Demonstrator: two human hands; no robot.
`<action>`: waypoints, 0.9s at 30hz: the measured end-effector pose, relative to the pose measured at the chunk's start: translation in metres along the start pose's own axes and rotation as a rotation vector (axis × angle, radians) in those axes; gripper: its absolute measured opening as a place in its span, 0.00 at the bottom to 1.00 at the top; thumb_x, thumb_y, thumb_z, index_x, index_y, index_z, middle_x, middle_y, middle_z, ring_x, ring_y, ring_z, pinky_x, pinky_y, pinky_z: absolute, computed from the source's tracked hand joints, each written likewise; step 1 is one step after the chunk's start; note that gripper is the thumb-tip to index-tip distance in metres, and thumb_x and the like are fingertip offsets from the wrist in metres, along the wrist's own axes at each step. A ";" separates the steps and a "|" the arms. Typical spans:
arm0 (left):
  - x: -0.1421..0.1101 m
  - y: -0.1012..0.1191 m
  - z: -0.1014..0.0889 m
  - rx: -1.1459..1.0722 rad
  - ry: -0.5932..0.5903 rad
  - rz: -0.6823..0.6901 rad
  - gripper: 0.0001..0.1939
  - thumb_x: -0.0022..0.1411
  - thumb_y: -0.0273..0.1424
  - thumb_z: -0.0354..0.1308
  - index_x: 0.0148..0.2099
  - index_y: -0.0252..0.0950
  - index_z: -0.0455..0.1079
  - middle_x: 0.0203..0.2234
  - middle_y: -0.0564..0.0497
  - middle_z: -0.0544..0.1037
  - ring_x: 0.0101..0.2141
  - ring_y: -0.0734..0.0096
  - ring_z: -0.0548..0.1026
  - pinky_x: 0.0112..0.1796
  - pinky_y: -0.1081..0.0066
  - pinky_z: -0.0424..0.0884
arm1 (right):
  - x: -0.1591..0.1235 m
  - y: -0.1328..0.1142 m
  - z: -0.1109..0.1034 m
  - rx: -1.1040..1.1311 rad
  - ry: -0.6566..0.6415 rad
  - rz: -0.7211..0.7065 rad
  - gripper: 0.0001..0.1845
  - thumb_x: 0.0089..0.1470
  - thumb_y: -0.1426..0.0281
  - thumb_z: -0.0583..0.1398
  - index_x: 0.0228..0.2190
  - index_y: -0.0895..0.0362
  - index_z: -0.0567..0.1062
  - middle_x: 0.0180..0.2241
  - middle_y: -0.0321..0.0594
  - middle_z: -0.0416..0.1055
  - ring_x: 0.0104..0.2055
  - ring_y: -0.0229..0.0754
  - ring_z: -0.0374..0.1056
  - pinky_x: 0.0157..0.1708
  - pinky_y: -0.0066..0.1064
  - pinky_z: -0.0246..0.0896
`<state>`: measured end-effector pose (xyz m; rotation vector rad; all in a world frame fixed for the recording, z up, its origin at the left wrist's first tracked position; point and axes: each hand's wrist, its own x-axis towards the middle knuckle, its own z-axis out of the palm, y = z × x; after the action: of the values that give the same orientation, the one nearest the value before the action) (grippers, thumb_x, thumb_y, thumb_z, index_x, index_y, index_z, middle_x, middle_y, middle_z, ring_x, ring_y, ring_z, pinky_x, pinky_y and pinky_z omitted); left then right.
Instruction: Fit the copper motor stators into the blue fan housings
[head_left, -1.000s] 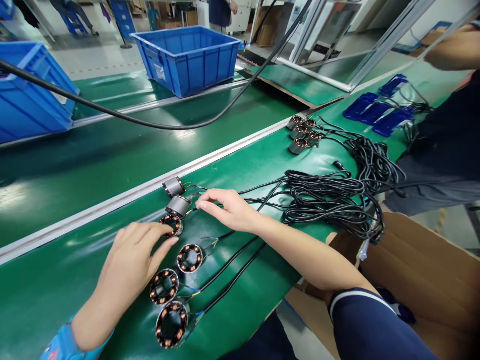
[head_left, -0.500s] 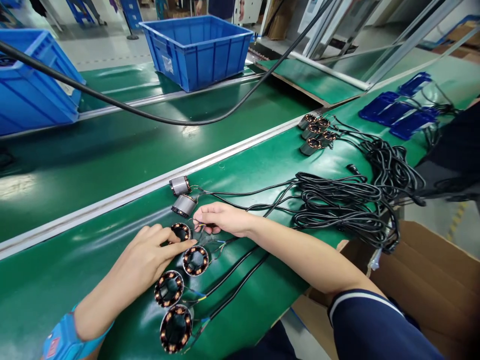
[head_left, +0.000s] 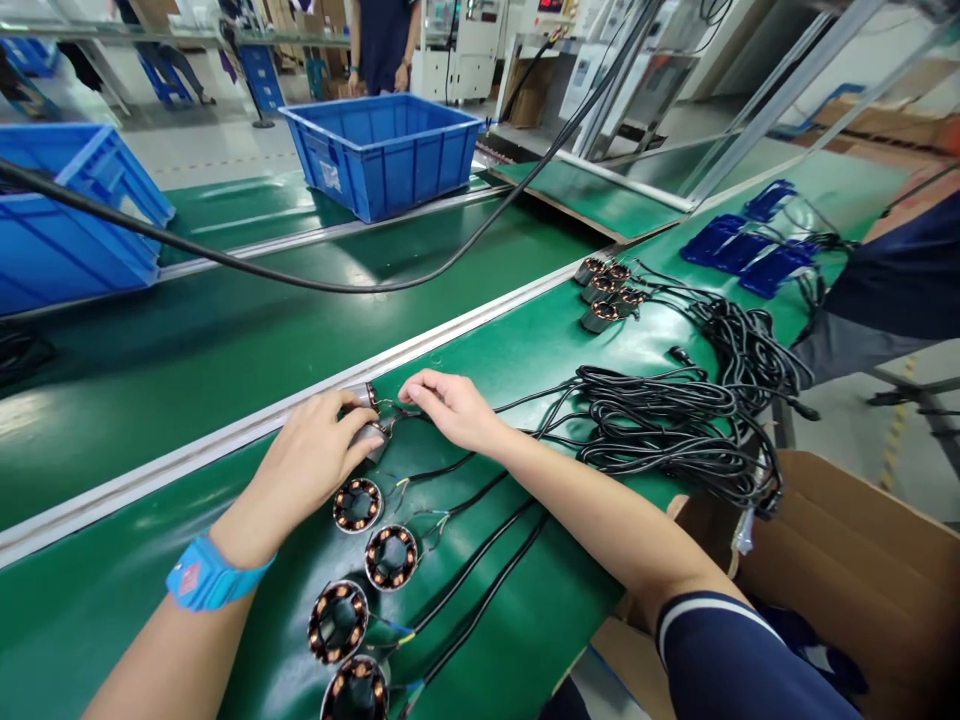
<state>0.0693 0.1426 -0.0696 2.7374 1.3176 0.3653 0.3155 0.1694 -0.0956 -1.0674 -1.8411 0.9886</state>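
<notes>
My left hand [head_left: 315, 455] curls over two motor stators lying on their sides, a rear one [head_left: 365, 393] and a nearer one [head_left: 373, 440]. Its fingers close on the nearer one and hide part of both. My right hand [head_left: 454, 408] has its fingers curled together at the thin leads and black cable [head_left: 409, 412] behind these stators. Standing on end toward me are several more stators with copper windings, among them a stator [head_left: 358, 482] close below my left hand and another stator [head_left: 410, 560]. Coloured wires [head_left: 405, 633] join them to black cables.
Coiled black cables [head_left: 660, 400] lie on the green belt [head_left: 247, 560] at right. Beyond are several more stators [head_left: 602, 315] and blue parts [head_left: 776, 270]. A hanging cable [head_left: 360, 288] crosses in front of a blue bin [head_left: 420, 165]. An open carton [head_left: 847, 560] stands at lower right. Other people are nearby.
Both hands have moved away from the upright stators to the two lying on their sides. The upright stator my left hand covered is now uncovered. The view has tilted up.
</notes>
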 end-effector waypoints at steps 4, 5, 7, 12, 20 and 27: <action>-0.011 -0.014 0.002 -0.060 -0.056 0.096 0.14 0.69 0.45 0.57 0.48 0.42 0.67 0.52 0.47 0.71 0.52 0.52 0.69 0.49 0.51 0.68 | -0.002 -0.006 0.007 -0.006 -0.081 -0.033 0.12 0.69 0.68 0.54 0.40 0.57 0.78 0.40 0.37 0.78 0.42 0.37 0.74 0.45 0.28 0.65; -0.017 -0.016 0.002 -0.054 -0.055 0.126 0.13 0.69 0.45 0.57 0.47 0.42 0.66 0.52 0.48 0.72 0.53 0.52 0.69 0.50 0.52 0.68 | -0.003 -0.009 0.009 0.001 -0.128 -0.011 0.12 0.69 0.69 0.54 0.41 0.58 0.78 0.39 0.37 0.78 0.41 0.37 0.74 0.44 0.28 0.66; -0.028 -0.016 0.002 -0.033 -0.040 0.170 0.11 0.71 0.42 0.56 0.47 0.41 0.65 0.52 0.48 0.72 0.55 0.54 0.68 0.51 0.53 0.67 | -0.003 -0.013 0.012 0.062 -0.272 0.117 0.13 0.68 0.69 0.54 0.41 0.59 0.78 0.37 0.39 0.77 0.37 0.37 0.75 0.37 0.27 0.69; -0.036 -0.012 0.006 -0.102 -0.002 0.140 0.10 0.71 0.40 0.56 0.46 0.40 0.66 0.50 0.47 0.72 0.51 0.60 0.71 0.50 0.60 0.69 | -0.002 -0.017 0.016 0.320 -0.503 0.426 0.13 0.67 0.68 0.55 0.38 0.62 0.77 0.37 0.41 0.76 0.25 0.31 0.69 0.19 0.19 0.57; -0.035 -0.004 0.006 -0.243 -0.103 0.013 0.14 0.70 0.45 0.56 0.42 0.40 0.69 0.43 0.48 0.72 0.44 0.60 0.73 0.43 0.63 0.72 | -0.007 -0.012 0.022 0.622 -0.411 0.665 0.07 0.65 0.72 0.54 0.36 0.60 0.71 0.26 0.37 0.75 0.17 0.27 0.50 0.18 0.19 0.44; -0.005 -0.015 -0.006 -0.047 0.106 0.042 0.17 0.73 0.38 0.52 0.61 0.43 0.65 0.57 0.44 0.69 0.56 0.55 0.69 0.55 0.55 0.69 | 0.013 0.004 0.001 0.250 -0.039 0.219 0.09 0.65 0.66 0.59 0.38 0.58 0.76 0.39 0.41 0.77 0.43 0.38 0.73 0.44 0.29 0.68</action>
<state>0.0532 0.1483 -0.0675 2.7455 1.2587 0.5438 0.3112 0.1827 -0.0969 -1.1161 -1.6023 1.3377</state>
